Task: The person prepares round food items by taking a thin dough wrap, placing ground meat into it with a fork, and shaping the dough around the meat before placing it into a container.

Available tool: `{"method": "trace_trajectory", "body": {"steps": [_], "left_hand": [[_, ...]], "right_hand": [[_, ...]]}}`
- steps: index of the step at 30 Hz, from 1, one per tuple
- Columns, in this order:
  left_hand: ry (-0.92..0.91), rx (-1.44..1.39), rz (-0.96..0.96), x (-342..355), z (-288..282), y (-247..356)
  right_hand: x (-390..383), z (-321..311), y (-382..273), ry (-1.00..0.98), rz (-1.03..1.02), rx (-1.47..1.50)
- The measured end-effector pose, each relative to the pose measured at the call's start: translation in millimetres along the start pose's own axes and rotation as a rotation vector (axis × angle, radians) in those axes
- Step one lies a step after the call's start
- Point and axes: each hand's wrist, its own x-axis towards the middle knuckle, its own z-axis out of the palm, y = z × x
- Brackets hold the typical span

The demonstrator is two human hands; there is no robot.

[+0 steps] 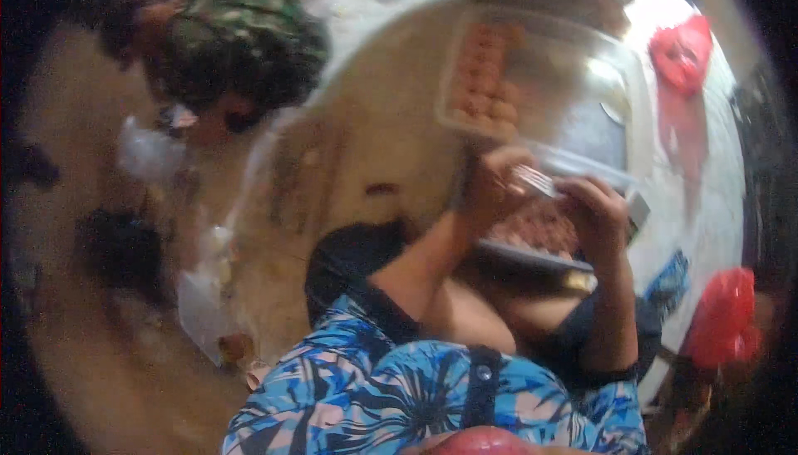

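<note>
Over a shallow tray (532, 257), my left hand (503, 174) closes its fingers on a small whitish, shiny thing (534, 181); blur hides its kind. My right hand (597, 206) comes from the other side, fingers bent, with its fingertips at the right end of that thing. Below both hands, a crumbly reddish-brown mass (536, 226) lies in the tray, which sits at my lap. Just beyond is a large clear plastic tub (544, 16). Along its left side stand rows of several rounded orange-brown pieces (485, 81).
A person in camouflage-patterned cloth (241, 39) bends at the upper left. Red plastic bags lie on the right, one far (683, 56) and one near (725, 322). Clear plastic bags (150, 152) and a whitish container (204, 314) are on the left floor.
</note>
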Motion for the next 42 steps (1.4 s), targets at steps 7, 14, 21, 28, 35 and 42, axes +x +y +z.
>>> {"method": "trace_trajectory", "body": {"steps": [7, 14, 21, 28, 35, 42], "left_hand": [[0.036, -0.141, -0.221, 5, 3, 24], [-0.067, 0.004, -0.164, 4, -2, 24], [-0.128, -0.155, -0.330, -3, -10, 17], [-0.135, -0.326, -0.265, 5, 1, 29], [-0.068, 0.104, -0.123, 6, 3, 35], [0.124, 0.033, -0.126, 11, 6, 38]], "right_hand": [[-1, 2, 16, -0.034, 0.111, 0.053], [-21, 14, 28, -0.040, 0.515, 0.566], [-7, 19, 16, 0.074, 0.130, 0.143], [-5, 13, 21, 0.100, -0.138, -0.005], [0, -9, 17, 0.121, -0.072, 0.042], [-3, -3, 26, 0.065, -0.031, 0.034]]}}
